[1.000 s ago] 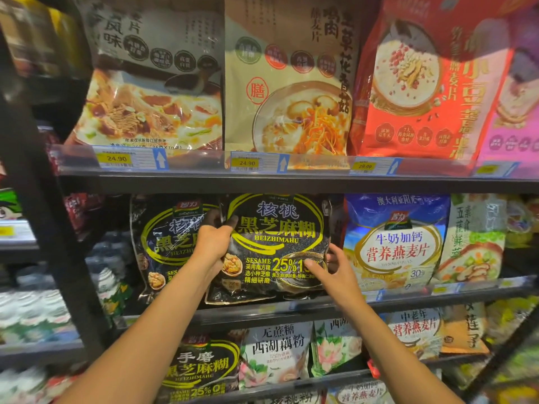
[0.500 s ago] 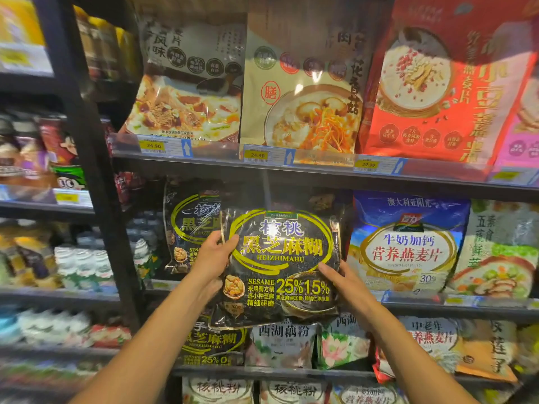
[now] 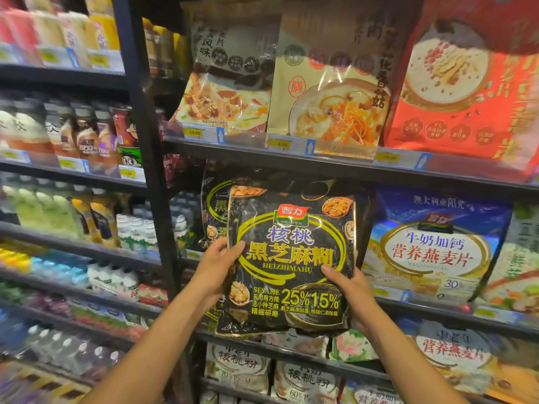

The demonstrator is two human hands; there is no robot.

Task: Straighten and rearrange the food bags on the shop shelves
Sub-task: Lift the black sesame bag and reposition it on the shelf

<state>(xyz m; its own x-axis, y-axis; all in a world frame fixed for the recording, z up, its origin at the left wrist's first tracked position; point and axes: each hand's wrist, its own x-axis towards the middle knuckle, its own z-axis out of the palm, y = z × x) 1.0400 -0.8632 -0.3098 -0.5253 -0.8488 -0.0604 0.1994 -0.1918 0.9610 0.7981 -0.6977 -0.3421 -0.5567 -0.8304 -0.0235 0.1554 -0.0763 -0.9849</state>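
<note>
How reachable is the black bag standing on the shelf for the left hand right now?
Probably not yet: the left hand grips the held black bag by its left edge, and that bag covers most of the shelf bag. Nothing else looks in the way.

Two bare arms (image 3: 163, 339) reach up from below. The left hand (image 3: 217, 265) grips the left edge of a shiny black plastic bag with yellow rings (image 3: 291, 252), thumb on the front. The right hand (image 3: 350, 290) holds its right side, lower down, thumb in front; the other fingers are probably behind it.
</note>
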